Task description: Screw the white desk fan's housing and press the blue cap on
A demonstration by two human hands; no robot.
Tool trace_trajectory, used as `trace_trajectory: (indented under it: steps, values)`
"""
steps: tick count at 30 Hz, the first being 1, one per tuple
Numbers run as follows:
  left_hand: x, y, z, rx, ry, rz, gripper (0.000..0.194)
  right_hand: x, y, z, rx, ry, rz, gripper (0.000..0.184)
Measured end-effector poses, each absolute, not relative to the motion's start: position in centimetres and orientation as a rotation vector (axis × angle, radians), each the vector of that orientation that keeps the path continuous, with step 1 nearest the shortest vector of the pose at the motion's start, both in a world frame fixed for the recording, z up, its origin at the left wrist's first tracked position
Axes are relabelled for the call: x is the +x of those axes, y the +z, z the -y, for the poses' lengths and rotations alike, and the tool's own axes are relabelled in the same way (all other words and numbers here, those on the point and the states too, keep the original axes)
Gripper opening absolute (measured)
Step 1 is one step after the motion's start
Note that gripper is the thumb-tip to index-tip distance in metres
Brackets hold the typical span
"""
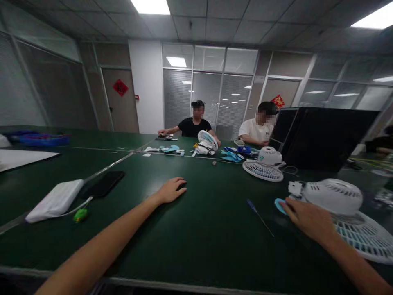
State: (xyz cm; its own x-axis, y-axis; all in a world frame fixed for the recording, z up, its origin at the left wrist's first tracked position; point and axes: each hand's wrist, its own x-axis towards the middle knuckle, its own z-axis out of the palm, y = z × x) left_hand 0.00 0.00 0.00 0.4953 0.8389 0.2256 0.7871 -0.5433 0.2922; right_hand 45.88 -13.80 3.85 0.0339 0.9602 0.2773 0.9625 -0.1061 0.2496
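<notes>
One white, soft-looking rectangular packet (57, 200) is laid beside a flat black phone (106, 184). The left hand (170, 190) is rested on the green tabletop (211, 229), fingers slightly parted; anything beneath is hidden. A slim, blue-handled screwdriver (252, 205) is left unheld. A round light-blue disc (280, 206), apparently already detached, is touched by the right hand (313, 219); whether it is pinched cannot be told. Beside that hand, the white plastic fan (333, 196) is set grille-down, its housing and grille seemingly joined

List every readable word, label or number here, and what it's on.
Nothing legible.
Red diamond sign on left door: characters too blurred.
Red diamond sign by right door: also blurred.
White shirt: small chest mark, too small.
</notes>
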Motion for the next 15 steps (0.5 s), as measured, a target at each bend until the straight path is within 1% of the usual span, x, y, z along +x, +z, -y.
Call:
trace_trajectory:
  steps: [4,7,9,13,15]
  values:
    - [0.0,0.0,-0.1,2.592,0.529,-1.417,0.050,46.3,2.1,13.0,-2.174,-0.524,2.176,0.044]
    - [0.0,0.0,-0.1,2.592,0.539,-1.416,0.049,46.9,2.8,13.5,-2.073,-0.515,2.122,0.047]
    - [0.0,0.1,-0.1,2.592,0.540,-1.415,0.050,47.5,4.3,14.1,-2.029,-0.601,2.056,0.050]
    - [0.0,0.3,0.1,2.595,0.530,-1.412,0.050,50.4,7.7,14.8,-2.100,-0.982,1.754,0.057]
    - [0.0,0.3,0.1,2.597,0.517,-1.414,0.050,52.9,8.8,14.2,-2.209,-1.011,1.563,0.062]
